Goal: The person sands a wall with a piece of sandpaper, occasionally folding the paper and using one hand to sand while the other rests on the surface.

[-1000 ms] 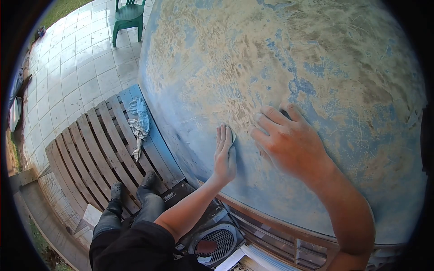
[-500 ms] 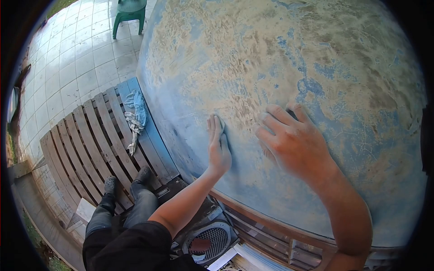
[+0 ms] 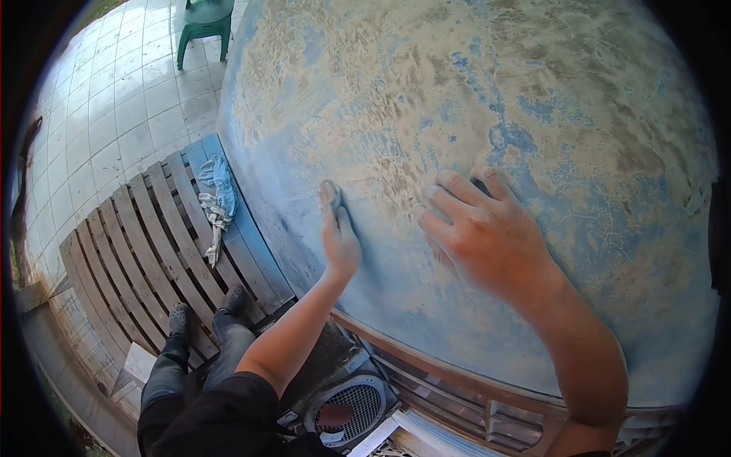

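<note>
A large, broad, curved surface (image 3: 396, 122) with patchy, worn blue paint and tan bare areas fills the right side of the head view. My left hand (image 3: 340, 240) lies against its lower left part, fingers stretched out and together, with dust on the fingertips. Farther right, my right hand (image 3: 487, 232) rests on the same surface, knuckles up. Its dusty fingers are bent and closed downward, and whatever they may hold is hidden beneath them.
Below me is a slatted wooden platform (image 3: 145, 251) where my feet stand. Blue and white rags (image 3: 218, 198) lie on its blue-painted board. A green plastic chair (image 3: 205, 21) stands on the tiled floor (image 3: 114, 99). Near my body is a speaker with a round grille (image 3: 350, 407).
My left hand has slid left along the surface. The right hand has shifted slightly left and stays in contact. The whole view has moved a little.
</note>
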`<state>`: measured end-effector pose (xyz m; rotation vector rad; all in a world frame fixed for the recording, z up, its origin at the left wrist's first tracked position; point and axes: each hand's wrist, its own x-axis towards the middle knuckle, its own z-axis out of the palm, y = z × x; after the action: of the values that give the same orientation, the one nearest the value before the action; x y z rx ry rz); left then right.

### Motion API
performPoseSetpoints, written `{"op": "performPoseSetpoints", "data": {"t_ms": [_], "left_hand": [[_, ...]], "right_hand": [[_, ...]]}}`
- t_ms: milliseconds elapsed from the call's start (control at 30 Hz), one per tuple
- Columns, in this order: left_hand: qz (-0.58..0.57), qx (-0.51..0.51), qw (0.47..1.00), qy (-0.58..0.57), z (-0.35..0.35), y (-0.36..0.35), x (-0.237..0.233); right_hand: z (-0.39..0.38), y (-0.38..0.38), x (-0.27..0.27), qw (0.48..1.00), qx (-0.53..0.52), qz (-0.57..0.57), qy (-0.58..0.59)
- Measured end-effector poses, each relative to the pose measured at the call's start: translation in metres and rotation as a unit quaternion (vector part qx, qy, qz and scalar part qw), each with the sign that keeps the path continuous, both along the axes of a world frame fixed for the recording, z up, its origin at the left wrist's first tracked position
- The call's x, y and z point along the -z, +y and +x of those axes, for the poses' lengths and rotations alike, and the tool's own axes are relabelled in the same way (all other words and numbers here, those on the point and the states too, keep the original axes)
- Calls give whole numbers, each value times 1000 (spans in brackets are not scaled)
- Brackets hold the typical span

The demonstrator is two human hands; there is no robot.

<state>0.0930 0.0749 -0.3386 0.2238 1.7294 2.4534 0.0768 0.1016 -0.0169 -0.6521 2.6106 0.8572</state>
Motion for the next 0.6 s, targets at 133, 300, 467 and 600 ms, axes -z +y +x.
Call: {"op": "performPoseSetpoints", "data": {"t_ms": [133, 300, 467, 600], "left_hand": [[-3, -27, 992, -123, -5, 8, -8], [19, 5, 996, 84, 40, -2, -39], [-2, -12, 1000, -14, 15, 5, 8], [-19, -30, 995, -96, 9, 5, -7]], "right_hand": [[-1, 2, 1, 1000, -14, 9, 10], [-1, 1, -1, 1000, -10, -4, 1], [-2, 1, 0, 1000, -11, 0, 3], [0, 0, 1, 1000, -7, -5, 12]]}}
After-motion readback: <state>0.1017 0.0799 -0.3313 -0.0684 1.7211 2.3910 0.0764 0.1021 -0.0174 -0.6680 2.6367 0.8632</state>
